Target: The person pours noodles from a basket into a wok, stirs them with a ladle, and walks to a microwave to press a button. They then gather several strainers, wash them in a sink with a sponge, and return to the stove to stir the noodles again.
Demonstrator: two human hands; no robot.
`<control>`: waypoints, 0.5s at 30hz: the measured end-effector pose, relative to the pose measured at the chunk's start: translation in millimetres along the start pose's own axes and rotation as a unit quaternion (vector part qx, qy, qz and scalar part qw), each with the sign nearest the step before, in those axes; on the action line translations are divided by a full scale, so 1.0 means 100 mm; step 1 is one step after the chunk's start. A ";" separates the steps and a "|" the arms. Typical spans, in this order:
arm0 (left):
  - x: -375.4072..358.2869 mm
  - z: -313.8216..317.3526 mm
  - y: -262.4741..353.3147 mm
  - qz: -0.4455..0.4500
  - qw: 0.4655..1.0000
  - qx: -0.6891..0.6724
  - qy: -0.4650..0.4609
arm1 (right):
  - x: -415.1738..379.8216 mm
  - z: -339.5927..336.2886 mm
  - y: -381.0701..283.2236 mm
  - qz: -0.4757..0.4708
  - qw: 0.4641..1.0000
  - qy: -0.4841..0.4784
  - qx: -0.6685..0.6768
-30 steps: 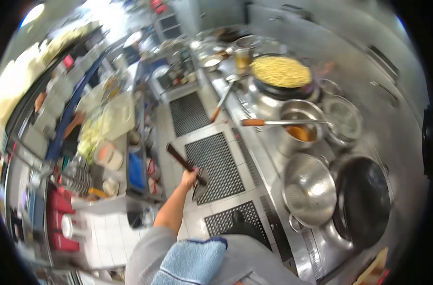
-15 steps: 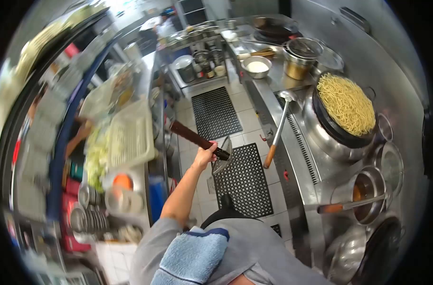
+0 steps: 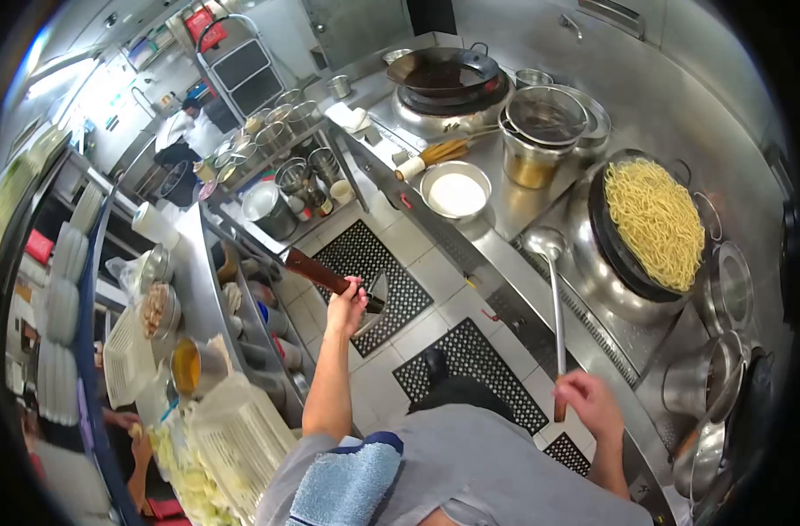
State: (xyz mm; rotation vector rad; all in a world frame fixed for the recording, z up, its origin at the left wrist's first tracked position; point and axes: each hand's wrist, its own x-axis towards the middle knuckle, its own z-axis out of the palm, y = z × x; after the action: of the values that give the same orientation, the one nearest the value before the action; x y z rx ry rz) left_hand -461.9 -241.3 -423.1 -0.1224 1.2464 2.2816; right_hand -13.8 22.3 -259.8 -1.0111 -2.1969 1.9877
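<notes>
Fingers of the left hand (image 3: 346, 305) were wrapped around a thick dark-brown handle (image 3: 312, 268) left of the frame's centre; at lower right, the right hand (image 3: 589, 403) curled at the wooden end of a long silver metal ladle (image 3: 556, 298), grip unclear.

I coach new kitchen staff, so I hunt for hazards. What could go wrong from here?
The ladle could slip or swing: its handle juts past the counter edge, and the right hand's hold on it looks loose.

The bowl of white contents sits near the counter's front edge, so a passing knock might spill it.

The noodles are heaped high, so some may tumble out if bumped.
</notes>
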 end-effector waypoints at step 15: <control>2.09 -0.60 2.21 -0.145 0.987 0.060 -0.038 | 3.73 2.01 -1.64 -0.062 0.998 -0.003 -0.010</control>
State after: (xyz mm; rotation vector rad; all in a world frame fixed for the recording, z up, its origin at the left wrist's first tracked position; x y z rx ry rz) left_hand -759.1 -300.0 -357.3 -0.1599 1.2357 1.9413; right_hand -465.9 18.0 -302.4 -0.8496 -2.2281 1.9224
